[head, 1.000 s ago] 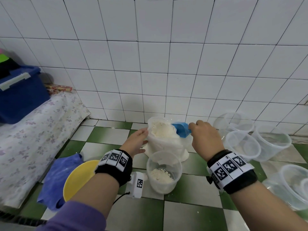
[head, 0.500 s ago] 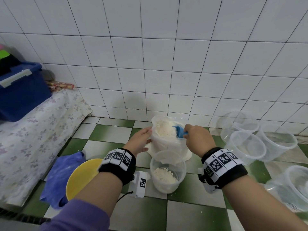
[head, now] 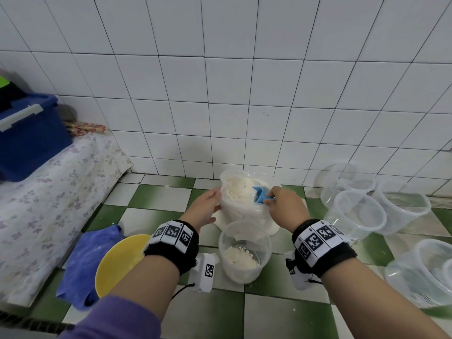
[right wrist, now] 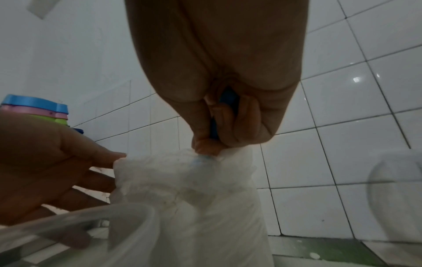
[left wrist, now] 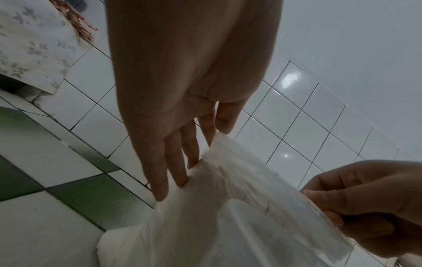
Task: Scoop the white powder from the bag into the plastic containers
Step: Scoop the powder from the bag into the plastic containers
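Head view: scoop (head: 259,195) in bag (head: 241,209)

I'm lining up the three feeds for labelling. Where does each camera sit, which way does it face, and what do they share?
Head: worn on the head, looking forward and down at the bag, blue scoop and container; both forearms show.
Left wrist: looks along the left hand, fingers pressing the bag; right hand opposite.
Right wrist: looks along the right hand gripping the scoop.
Shared: bag and both hands appear in all three.
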`<state>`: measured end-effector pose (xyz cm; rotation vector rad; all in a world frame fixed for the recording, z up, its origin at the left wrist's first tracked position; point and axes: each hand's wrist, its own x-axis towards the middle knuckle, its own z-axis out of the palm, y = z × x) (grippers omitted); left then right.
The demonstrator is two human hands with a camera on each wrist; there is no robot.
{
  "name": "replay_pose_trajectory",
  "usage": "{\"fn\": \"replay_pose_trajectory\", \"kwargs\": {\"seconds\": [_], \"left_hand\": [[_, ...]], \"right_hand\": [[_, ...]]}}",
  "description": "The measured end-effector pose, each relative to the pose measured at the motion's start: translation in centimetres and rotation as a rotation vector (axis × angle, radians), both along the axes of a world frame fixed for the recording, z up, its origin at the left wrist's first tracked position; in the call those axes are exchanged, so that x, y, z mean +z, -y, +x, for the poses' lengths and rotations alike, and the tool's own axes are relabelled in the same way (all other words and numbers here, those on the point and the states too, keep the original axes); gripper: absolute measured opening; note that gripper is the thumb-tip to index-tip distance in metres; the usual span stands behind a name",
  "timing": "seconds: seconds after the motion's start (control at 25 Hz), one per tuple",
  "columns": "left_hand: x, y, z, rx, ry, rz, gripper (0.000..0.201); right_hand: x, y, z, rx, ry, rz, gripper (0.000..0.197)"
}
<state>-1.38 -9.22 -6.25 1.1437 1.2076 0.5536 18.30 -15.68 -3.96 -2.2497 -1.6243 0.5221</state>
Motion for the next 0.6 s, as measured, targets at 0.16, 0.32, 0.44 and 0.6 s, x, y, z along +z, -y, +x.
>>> {"fn": "replay_pose_trajectory", "kwargs": {"seconds": [0.16, 0.32, 0.44, 0.6], "left_hand": [[0.0, 0.2, 0.0, -0.004, -0.004, -0.003, 0.039], [0.0, 0.4, -0.1, 0.012, 0.007, -0.012, 0.038], [0.2, 0.8, -0.1, 0.053, 0.013, -0.003, 0.036], [0.4, 1.2, 0.0, 0.082, 0.023, -0.002, 0.035]], "right_hand": [[-0.3, 0.1, 0.6, -0.065, -0.15, 0.009, 0.016], [-0.5, 0.2, 1.2, -0.11, -0.261, 0.054, 0.014], [0.0, 0.4, 1.5, -0.104, -0.286, 0.085, 0.015], [0.9, 0.8, 1.9, -0.116, -0.358, 0.115, 0.012]]}}
